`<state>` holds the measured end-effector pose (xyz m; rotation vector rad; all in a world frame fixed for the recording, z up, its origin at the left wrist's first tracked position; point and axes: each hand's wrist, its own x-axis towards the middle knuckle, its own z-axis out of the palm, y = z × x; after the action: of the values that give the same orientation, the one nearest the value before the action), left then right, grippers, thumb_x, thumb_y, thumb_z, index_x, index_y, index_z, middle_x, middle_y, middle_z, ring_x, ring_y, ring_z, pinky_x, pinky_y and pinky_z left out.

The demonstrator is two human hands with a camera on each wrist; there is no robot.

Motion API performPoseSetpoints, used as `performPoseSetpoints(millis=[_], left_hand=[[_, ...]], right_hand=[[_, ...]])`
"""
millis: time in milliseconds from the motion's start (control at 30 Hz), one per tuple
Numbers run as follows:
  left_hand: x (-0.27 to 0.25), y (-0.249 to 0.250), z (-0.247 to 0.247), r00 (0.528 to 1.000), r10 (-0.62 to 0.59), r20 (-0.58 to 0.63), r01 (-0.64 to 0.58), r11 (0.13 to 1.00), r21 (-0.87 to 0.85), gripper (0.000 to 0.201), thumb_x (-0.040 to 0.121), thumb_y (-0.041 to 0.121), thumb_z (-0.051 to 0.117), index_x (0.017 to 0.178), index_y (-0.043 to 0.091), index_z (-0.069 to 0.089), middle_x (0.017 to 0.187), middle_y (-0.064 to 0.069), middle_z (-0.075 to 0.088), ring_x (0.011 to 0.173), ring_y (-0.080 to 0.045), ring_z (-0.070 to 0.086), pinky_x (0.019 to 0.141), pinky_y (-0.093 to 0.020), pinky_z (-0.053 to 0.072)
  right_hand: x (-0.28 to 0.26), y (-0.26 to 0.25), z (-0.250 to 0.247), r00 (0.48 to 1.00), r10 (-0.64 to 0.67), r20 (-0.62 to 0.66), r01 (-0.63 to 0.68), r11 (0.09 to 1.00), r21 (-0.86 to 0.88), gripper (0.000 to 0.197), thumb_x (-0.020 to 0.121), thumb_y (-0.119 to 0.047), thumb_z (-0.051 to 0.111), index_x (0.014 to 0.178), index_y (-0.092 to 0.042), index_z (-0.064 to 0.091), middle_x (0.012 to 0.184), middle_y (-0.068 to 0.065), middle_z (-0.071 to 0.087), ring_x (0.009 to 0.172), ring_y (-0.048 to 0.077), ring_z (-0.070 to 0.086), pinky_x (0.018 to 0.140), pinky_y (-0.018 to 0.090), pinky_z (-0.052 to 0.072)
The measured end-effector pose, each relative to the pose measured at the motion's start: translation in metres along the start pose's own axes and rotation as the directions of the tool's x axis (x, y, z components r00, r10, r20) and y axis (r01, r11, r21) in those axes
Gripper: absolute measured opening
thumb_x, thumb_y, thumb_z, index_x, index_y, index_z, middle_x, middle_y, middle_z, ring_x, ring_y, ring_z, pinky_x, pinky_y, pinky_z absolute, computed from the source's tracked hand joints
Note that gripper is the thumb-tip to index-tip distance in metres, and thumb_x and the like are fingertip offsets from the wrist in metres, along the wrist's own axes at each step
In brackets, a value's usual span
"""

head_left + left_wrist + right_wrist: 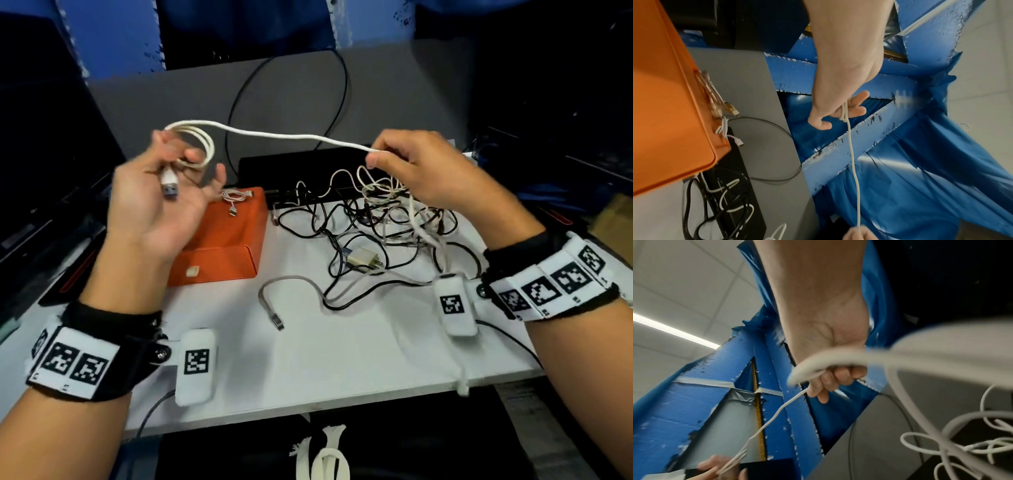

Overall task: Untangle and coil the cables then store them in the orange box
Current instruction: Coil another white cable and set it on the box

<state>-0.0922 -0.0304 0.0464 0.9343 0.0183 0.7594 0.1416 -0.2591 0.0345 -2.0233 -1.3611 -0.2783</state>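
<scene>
The white USB cable stretches left to right between both raised hands above the table. The left hand, palm up with fingers loosely curled, holds its coiled loops, plug pointing down; the right hand pinches the strand above the tangled cables, beside the orange box.

Head view: from above, looking forward and down over both raised hands onto the white table with the orange box and cable tangle. Left wrist view: close along the left hand, sideways past the box toward blue panels. Right wrist view: close under the right hand, tilted up to the ceiling. Shared by all three: the white cable stretched between the hands.
</scene>
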Motion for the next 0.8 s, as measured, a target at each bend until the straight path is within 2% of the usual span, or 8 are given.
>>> performPoseSetpoints(millis=[100, 233, 367, 433, 500, 600, 700, 800], left_hand=[[0.007, 0.004, -0.011, 0.997, 0.034, -0.063, -0.037, 0.998, -0.046, 0.027, 0.098, 0.004, 0.050, 0.081, 0.025, 0.057, 0.083, 0.011, 0.054, 0.074, -0.006, 0.059, 0.099, -0.041, 0.047], [0.011, 0.012, -0.018, 0.990, 0.095, -0.108, -0.106, 0.989, -0.101, 0.023, 0.085, 0.001, 0.059, 0.081, 0.023, 0.057, 0.079, 0.010, 0.055, 0.070, -0.005, 0.059, 0.093, -0.038, 0.050], [0.014, 0.024, -0.027, 0.971, 0.140, -0.196, -0.144, 0.990, -0.008, 0.024, 0.084, 0.002, 0.060, 0.077, 0.025, 0.056, 0.076, 0.012, 0.054, 0.071, -0.006, 0.059, 0.092, -0.035, 0.048], [0.015, 0.018, -0.025, 0.965, 0.116, -0.234, -0.093, 0.990, 0.106, 0.024, 0.084, 0.003, 0.059, 0.075, 0.026, 0.060, 0.077, 0.010, 0.053, 0.070, -0.007, 0.058, 0.090, -0.034, 0.047], [0.013, 0.002, -0.017, 0.976, 0.073, -0.206, -0.021, 0.970, 0.243, 0.032, 0.102, 0.009, 0.047, 0.082, 0.022, 0.068, 0.079, 0.006, 0.052, 0.069, -0.008, 0.059, 0.086, -0.034, 0.048], [0.002, -0.025, 0.004, 0.993, 0.051, -0.110, 0.001, 0.903, 0.429, 0.029, 0.109, 0.020, 0.042, 0.096, 0.016, 0.067, 0.076, 0.005, 0.052, 0.068, -0.010, 0.059, 0.078, -0.030, 0.048], [-0.012, -0.044, 0.023, 0.998, -0.020, 0.058, -0.012, 0.865, 0.502, 0.027, 0.110, 0.024, 0.040, 0.099, 0.013, 0.061, 0.064, 0.004, 0.048, 0.068, -0.014, 0.056, 0.081, -0.033, 0.043], [-0.027, -0.054, 0.035, 0.971, -0.112, 0.211, -0.028, 0.825, 0.565, 0.026, 0.110, 0.021, 0.035, 0.097, 0.012, 0.055, 0.062, 0.003, 0.047, 0.067, -0.016, 0.053, 0.078, -0.031, 0.042]], right_hand=[[0.003, 0.019, 0.001, 0.998, 0.070, -0.002, -0.070, 0.989, -0.127, 0.024, 0.105, -0.042, 0.052, 0.093, -0.024, 0.062, 0.072, -0.003, 0.058, 0.073, 0.021, 0.056, 0.065, 0.038, 0.040], [0.004, 0.038, -0.007, 0.980, 0.181, -0.083, -0.197, 0.943, -0.270, 0.024, 0.106, -0.044, 0.051, 0.097, -0.025, 0.064, 0.079, -0.003, 0.060, 0.081, 0.027, 0.056, 0.072, 0.037, 0.038], [0.000, 0.054, -0.021, 0.954, 0.296, -0.047, -0.296, 0.905, -0.304, 0.013, 0.102, -0.038, 0.060, 0.108, -0.029, 0.067, 0.094, -0.002, 0.064, 0.096, 0.029, 0.060, 0.080, 0.038, 0.043], [-0.002, 0.048, -0.023, 0.928, 0.354, 0.112, -0.308, 0.903, -0.301, 0.040, 0.090, -0.048, 0.072, 0.126, -0.033, 0.060, 0.101, -0.009, 0.063, 0.106, 0.024, 0.061, 0.093, 0.041, 0.048], [-0.005, 0.028, -0.027, 0.879, 0.347, 0.329, -0.260, 0.924, -0.280, 0.084, 0.079, -0.057, 0.080, 0.150, -0.043, 0.038, 0.132, -0.010, 0.059, 0.126, 0.020, 0.055, 0.105, 0.040, 0.044], [-0.014, -0.017, -0.024, 0.846, 0.151, 0.511, -0.121, 0.988, -0.091, 0.113, 0.071, -0.066, 0.076, 0.161, -0.047, 0.011, 0.165, -0.018, 0.026, 0.149, 0.006, 0.028, 0.117, 0.026, 0.025], [-0.019, -0.057, 0.000, 0.941, -0.048, 0.335, 0.032, 0.998, 0.052, 0.092, 0.089, -0.067, 0.056, 0.165, -0.036, 0.013, 0.170, -0.011, 0.022, 0.155, 0.005, 0.019, 0.126, 0.028, 0.018], [-0.019, -0.075, 0.027, 0.989, -0.115, 0.088, 0.100, 0.983, 0.151, 0.052, 0.111, -0.040, 0.040, 0.158, -0.019, 0.039, 0.153, 0.001, 0.053, 0.141, 0.009, 0.046, 0.114, 0.022, 0.033]])
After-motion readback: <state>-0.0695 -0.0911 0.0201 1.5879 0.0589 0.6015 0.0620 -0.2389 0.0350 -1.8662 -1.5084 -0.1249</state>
